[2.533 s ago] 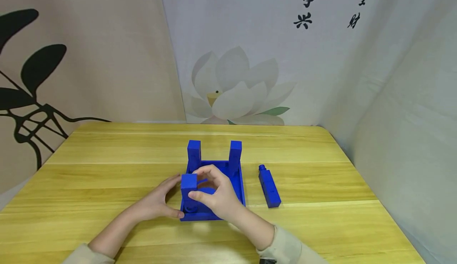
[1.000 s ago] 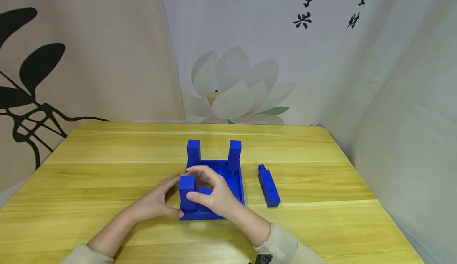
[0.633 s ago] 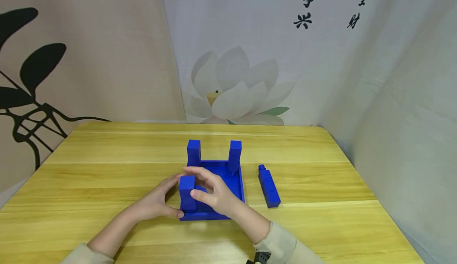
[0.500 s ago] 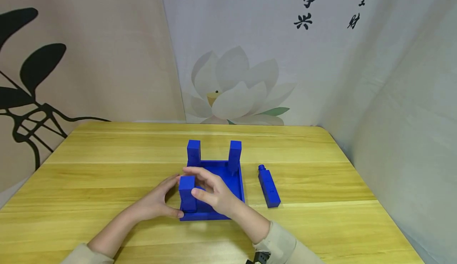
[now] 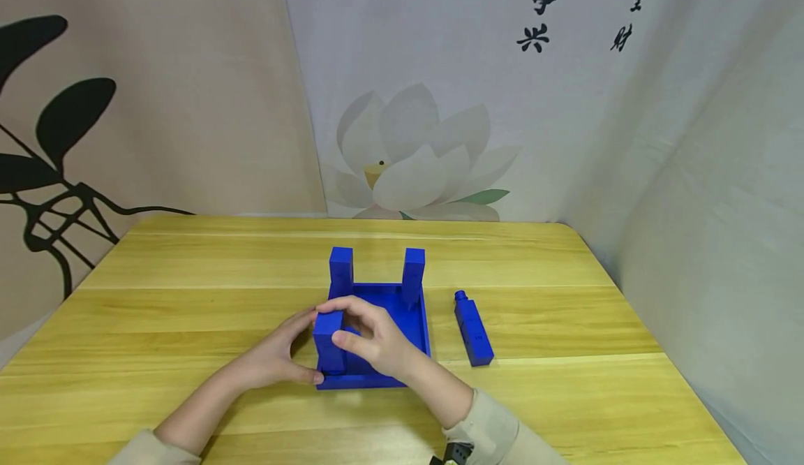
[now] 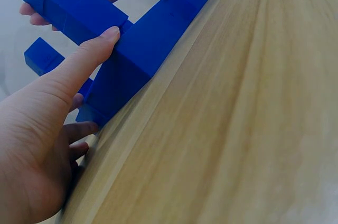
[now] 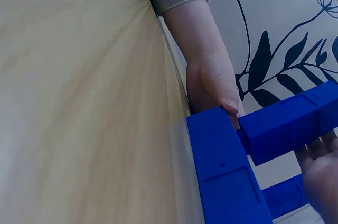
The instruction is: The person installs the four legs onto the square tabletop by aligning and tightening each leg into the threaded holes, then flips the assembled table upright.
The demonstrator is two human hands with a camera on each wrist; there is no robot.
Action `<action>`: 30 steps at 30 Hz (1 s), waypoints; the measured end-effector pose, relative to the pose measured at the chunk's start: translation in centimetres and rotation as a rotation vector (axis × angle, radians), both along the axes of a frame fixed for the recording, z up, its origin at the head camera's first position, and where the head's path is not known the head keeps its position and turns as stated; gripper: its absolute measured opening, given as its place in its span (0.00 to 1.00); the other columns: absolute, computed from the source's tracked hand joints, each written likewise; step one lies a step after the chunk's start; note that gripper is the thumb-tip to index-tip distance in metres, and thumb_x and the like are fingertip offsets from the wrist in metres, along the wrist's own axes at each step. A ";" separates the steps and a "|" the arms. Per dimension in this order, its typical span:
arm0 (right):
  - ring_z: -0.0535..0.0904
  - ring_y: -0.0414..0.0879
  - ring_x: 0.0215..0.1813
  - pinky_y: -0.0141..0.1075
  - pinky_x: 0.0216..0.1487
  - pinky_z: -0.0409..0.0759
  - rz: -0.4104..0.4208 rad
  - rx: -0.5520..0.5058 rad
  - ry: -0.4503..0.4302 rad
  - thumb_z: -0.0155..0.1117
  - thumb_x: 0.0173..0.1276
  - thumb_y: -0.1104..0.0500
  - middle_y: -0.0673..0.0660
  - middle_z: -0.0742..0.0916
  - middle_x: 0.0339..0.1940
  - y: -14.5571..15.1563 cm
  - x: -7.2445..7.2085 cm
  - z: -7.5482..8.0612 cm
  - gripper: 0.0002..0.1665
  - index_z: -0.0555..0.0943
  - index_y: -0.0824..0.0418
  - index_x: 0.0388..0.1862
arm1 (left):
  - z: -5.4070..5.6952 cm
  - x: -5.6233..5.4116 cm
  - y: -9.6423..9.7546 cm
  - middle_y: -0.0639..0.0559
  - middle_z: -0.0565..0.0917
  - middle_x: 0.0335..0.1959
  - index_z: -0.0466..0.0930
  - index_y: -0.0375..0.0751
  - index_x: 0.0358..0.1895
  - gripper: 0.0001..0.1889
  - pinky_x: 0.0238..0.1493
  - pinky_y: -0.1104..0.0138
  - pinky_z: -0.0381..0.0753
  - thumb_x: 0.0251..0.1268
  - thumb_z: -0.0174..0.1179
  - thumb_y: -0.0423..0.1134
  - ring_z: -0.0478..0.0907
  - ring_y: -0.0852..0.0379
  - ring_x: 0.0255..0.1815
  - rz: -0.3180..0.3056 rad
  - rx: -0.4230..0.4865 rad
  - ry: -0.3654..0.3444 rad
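Note:
A blue square base with raised edges, like a shallow tray, lies on the wooden table. My left hand grips its near left corner, the thumb on the rim and the fingers along the side. At that corner a square blue leg stands upright, its lower end down in the base. My right hand holds this leg near its top between thumb and fingers. In the right wrist view the leg juts straight out from the base, the left thumb right beside the joint.
Two more blue legs, a far left one and a far right one, stand in the base's back corners. One loose blue leg with a round necked end lies on the table to the right. A printed curtain hangs behind.
The near left leg has sunk lower into its corner, and its round end no longer shows. My right fingers loosened from it and have closed round its top again. My left hand stays put.

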State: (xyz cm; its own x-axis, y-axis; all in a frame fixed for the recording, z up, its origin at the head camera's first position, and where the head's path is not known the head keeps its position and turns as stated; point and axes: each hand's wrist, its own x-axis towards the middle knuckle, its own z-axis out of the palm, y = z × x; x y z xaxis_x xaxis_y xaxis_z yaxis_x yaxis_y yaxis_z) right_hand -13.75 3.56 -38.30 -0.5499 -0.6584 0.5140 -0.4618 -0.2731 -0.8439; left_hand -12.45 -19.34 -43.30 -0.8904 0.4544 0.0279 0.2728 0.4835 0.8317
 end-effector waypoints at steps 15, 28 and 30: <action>0.71 0.58 0.62 0.44 0.65 0.68 -0.071 0.010 -0.058 0.62 0.68 0.46 0.69 0.76 0.53 -0.3 0.1 -0.1 0.31 0.69 0.69 0.56 | 0.2 0.2 0.0 0.32 0.48 0.74 0.54 0.40 0.74 0.56 0.62 0.32 0.47 0.42 0.76 0.53 0.43 0.29 0.72 0.001 -0.016 -0.030; 0.72 0.39 0.46 0.32 0.49 0.72 -0.143 -0.009 -0.045 0.63 0.64 0.41 0.60 0.77 0.46 -1.0 0.4 -0.3 0.33 0.66 0.66 0.49 | 0.3 0.2 0.1 0.31 0.47 0.74 0.53 0.42 0.75 0.56 0.62 0.32 0.49 0.43 0.76 0.53 0.43 0.29 0.72 0.001 -0.015 -0.029; 0.70 0.39 0.43 0.30 0.43 0.70 -0.153 -0.006 -0.043 0.63 0.64 0.40 0.56 0.76 0.46 -1.1 0.5 -0.2 0.33 0.66 0.66 0.49 | 0.2 0.2 0.1 0.30 0.47 0.74 0.53 0.43 0.75 0.55 0.62 0.32 0.49 0.43 0.76 0.53 0.43 0.29 0.72 -0.002 -0.004 -0.030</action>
State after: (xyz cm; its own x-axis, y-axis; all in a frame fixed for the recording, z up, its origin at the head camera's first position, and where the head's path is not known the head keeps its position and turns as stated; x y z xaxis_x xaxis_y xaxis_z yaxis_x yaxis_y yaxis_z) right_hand -13.21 2.46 -38.54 -0.6653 -0.5620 0.4916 -0.4617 -0.2077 -0.8624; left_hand -12.29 -19.27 -43.06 -0.8900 0.4560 -0.0010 0.2484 0.4866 0.8376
